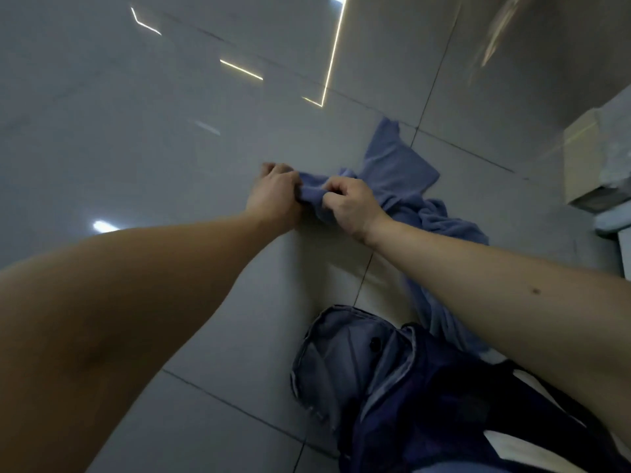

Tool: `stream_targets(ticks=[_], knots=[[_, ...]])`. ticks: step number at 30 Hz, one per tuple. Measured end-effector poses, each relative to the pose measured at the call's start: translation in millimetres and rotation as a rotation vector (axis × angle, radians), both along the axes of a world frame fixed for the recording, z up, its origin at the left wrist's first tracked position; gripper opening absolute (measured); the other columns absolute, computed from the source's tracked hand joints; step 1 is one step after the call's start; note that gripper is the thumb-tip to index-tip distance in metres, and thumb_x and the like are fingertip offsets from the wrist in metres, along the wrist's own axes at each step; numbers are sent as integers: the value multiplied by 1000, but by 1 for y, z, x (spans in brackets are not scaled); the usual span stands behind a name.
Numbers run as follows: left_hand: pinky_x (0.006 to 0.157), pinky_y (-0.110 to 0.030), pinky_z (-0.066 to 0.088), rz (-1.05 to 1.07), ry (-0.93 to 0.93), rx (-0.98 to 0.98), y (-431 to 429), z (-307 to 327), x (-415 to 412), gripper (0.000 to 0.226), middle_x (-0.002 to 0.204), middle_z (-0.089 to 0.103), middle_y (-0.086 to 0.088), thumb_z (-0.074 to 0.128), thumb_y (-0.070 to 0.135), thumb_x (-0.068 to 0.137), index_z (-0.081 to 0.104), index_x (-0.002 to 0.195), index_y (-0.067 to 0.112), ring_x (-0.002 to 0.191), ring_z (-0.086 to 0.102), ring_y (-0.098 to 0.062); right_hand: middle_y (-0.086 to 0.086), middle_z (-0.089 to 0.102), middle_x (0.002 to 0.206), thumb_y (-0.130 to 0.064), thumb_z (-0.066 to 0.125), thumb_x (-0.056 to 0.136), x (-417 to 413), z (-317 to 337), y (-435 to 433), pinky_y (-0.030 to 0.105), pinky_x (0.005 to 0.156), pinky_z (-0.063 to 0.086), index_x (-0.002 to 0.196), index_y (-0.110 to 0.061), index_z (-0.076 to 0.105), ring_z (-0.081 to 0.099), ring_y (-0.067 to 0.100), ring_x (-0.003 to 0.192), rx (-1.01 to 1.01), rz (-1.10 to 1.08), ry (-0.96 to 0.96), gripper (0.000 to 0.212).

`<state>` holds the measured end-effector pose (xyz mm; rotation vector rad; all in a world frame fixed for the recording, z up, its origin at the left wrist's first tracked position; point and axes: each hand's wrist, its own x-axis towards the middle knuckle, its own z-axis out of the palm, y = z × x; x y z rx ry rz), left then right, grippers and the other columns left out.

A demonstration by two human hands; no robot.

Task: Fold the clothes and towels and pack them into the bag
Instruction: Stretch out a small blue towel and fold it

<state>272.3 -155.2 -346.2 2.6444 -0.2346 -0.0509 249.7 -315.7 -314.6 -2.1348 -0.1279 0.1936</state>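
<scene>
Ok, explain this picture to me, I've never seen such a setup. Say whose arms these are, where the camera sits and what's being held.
No machine here: a person wears one camera on the head, looking down, so the two bare arms are theirs. The left hand and right hand both grip one edge of a blue cloth, likely a towel; the rest of it lies on the tiled floor. Nearer the person lies a denim garment beside dark blue fabric; garment or bag, I cannot tell.

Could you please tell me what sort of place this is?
Probably an indoor room, which kind is unclear: a glossy tiled floor shows light reflections, and a towel and jeans lie on it.
</scene>
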Motion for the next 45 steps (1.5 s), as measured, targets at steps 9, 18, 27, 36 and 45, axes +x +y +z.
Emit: stream_targets(ticks=[9, 18, 27, 36, 45], knots=[[70, -30, 37, 98, 62, -30, 143, 155, -82, 20, 92, 62, -10, 71, 23, 85, 59, 98, 13, 94, 63, -33, -2, 49, 56, -11, 54, 68, -50, 153, 66, 27, 53, 35, 58, -18, 57, 43, 10, 56, 301, -74, -42, 13], [67, -23, 51, 70, -160, -436, 212, 302, -192, 35, 98, 64, -7, 76, 6, 80, 60, 108, 17, 77, 63, -15, 13, 62, 97, 9, 48, 86, -147, 275, 122, 29, 72, 53, 108, -9, 63, 61, 23, 86, 450, 177, 327, 32], [64, -13, 50, -178, -68, -181, 216, 298, -257, 50, 109, 56, 8, 74, 22, 88, 49, 132, 18, 89, 64, -10, 22, 61, 118, -12, 64, 85, -217, 259, 174, 43, 110, 43, 121, -2, 64, 59, 35, 114, 593, 63, 571, 38], [67, -25, 52, -207, -64, -114, 227, 285, -257, 38, 100, 61, 2, 69, 7, 85, 53, 119, 16, 74, 62, -15, 20, 59, 136, -17, 60, 95, -213, 247, 172, 41, 104, 48, 135, -6, 59, 59, 31, 119, 413, 312, 668, 42], [60, -28, 38, -52, 10, 108, 264, 268, -252, 30, 78, 56, 7, 80, 37, 77, 52, 73, 28, 72, 53, -16, -1, 72, 88, -27, 75, 89, -177, 245, 138, 28, 75, 55, 82, -25, 72, 67, 17, 87, -136, 53, -28, 7]])
